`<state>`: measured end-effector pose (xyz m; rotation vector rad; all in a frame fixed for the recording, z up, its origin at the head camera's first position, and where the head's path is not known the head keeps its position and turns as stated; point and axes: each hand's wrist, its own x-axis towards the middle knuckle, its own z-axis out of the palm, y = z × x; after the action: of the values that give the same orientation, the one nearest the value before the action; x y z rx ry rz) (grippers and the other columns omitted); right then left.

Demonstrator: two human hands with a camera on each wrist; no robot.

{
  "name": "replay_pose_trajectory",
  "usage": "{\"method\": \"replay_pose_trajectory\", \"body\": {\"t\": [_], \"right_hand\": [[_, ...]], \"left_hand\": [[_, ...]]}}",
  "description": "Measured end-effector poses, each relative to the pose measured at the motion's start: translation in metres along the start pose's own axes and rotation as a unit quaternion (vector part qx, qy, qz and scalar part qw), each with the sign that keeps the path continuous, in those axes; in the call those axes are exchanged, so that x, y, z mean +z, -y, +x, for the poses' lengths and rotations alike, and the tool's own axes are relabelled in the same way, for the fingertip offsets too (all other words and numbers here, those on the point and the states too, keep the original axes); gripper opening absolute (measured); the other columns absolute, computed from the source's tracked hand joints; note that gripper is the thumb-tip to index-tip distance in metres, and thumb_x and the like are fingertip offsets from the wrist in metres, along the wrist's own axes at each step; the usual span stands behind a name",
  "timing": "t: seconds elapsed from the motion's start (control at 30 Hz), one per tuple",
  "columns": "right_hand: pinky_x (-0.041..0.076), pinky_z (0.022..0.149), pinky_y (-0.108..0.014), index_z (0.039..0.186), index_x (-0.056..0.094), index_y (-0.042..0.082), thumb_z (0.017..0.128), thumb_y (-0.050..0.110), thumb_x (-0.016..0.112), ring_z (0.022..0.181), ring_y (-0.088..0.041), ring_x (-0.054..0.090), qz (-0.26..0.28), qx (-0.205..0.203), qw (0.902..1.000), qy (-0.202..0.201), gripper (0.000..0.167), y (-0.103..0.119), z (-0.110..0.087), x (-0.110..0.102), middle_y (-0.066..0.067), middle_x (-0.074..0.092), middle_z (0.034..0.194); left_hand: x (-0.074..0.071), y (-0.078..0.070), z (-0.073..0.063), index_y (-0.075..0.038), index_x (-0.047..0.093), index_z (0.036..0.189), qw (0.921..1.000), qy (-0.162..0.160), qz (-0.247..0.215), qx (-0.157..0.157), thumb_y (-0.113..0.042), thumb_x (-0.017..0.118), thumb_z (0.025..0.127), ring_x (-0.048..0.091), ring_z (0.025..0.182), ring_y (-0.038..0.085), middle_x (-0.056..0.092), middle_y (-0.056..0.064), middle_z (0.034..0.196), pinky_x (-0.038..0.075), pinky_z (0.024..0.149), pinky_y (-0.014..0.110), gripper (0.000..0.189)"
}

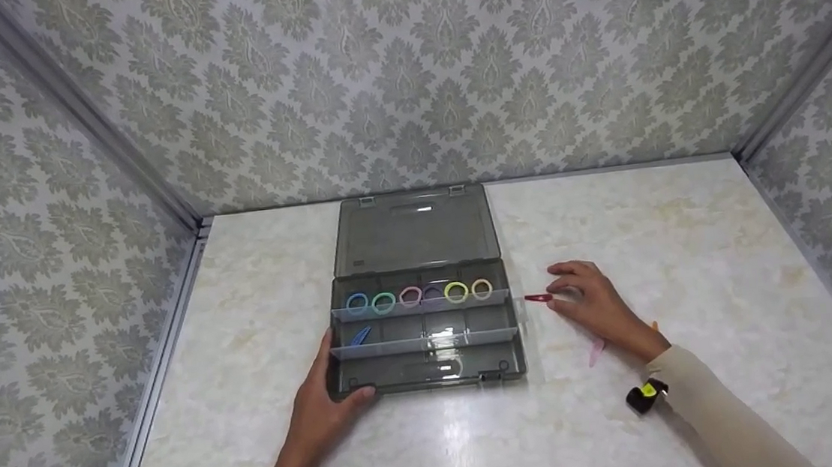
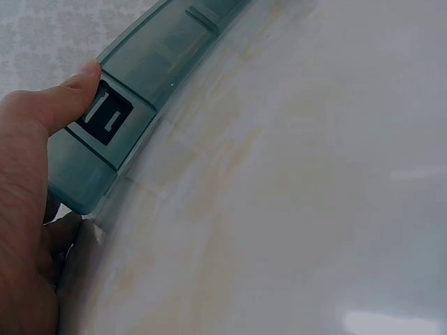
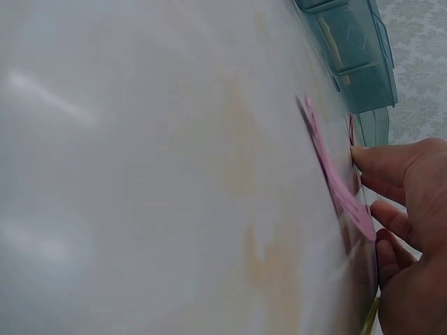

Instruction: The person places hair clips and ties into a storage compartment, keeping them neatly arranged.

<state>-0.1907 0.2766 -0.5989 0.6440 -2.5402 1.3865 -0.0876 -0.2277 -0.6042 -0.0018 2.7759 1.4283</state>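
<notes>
Left wall [image 1: 4, 262]: papered, grey-green leaf pattern on a pale ground; matching paper on the back wall [image 1: 402, 77].

Desk [image 1: 231, 355]: whitish top, faint tan mottling; carries the pieces listed here.

Left hand [image 1: 317, 415]: at the front left corner of the storage box [image 1: 429, 383]. Its grip is closed round that corner, thumb on the front wall beside a dark latch [image 2: 105, 112], fingers along the left side.

Storage box: grey see-through plastic, flat on the desk, lid [image 1: 416, 233] laid back toward the back wall. Two clear dividers [image 1: 396, 347] part it into three long rows.

Contents, back row: six hair ties [image 1: 421, 295], set in a line along the rear divider; in order blue, green, pink, purple, yellow, cream.

Contents, middle row: one blue hair clip [image 1: 361, 336], lying aslant near the left end.

Red hair clip [image 1: 537, 298]: just to the right of the storage box, held with its free end toward it. Whether it touches the desk cannot be told.

Right hand [image 1: 594, 307]: its grip pinches the red hair clip by the right end, at the thumb tip; the remaining fingers are bent.

Pink hair clip [image 1: 596, 352]: on the desk, near the right wrist, partly covered in the head view; long and narrow in the right wrist view.

Orange piece [image 1: 654, 326]: mostly hidden behind the right wrist; kind not discernible.

Right sleeve [image 1: 725, 409]: beige, a black fitting [image 1: 640, 399] with a yellow patch at the cuff.
</notes>
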Motion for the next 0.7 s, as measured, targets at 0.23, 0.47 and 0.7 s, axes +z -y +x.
{"method": "replay_pose_trajectory", "body": {"t": [0.23, 0.47, 0.7], "right_hand": [[0.036, 0.110, -0.016, 0.107, 0.084, 0.006, 0.094, 0.003, 0.088, 0.139, -0.040, 0.053, -0.014, 0.017, 0.9998, 0.005, 0.013, 0.0025, 0.0013, 0.0007, -0.021, 0.068, 0.143], [0.038, 0.110, -0.018, 0.106, 0.084, 0.006, 0.094, 0.002, 0.087, 0.138, -0.041, 0.053, -0.014, 0.016, 0.9998, 0.004, 0.014, 0.0017, 0.0007, 0.0012, -0.021, 0.068, 0.143], [0.037, 0.109, -0.013, 0.104, 0.083, 0.003, 0.093, 0.000, 0.088, 0.136, -0.042, 0.054, -0.001, 0.002, 1.0000, -0.008, 0.013, 0.0022, 0.0009, 0.0016, -0.024, 0.068, 0.141]], "left_hand": [[-0.0011, -0.0008, 0.0010, -0.024, 0.013, 0.179, 0.9999, 0.007, 0.001, -0.010, -0.057, 0.089, 0.089, 0.024, 0.167, 0.037, 0.024, 0.012, 0.182, 0.020, 0.135, 0.058, 0.122], [0.0003, 0.0005, 0.0005, -0.027, 0.013, 0.179, 0.9998, 0.008, -0.002, -0.020, -0.058, 0.088, 0.090, 0.023, 0.168, 0.037, 0.024, 0.011, 0.182, 0.020, 0.135, 0.058, 0.120], [0.0002, -0.0007, 0.0005, -0.025, 0.014, 0.179, 0.9999, 0.001, 0.001, -0.016, -0.060, 0.088, 0.089, 0.024, 0.167, 0.036, 0.025, 0.011, 0.182, 0.021, 0.135, 0.058, 0.122]]}}
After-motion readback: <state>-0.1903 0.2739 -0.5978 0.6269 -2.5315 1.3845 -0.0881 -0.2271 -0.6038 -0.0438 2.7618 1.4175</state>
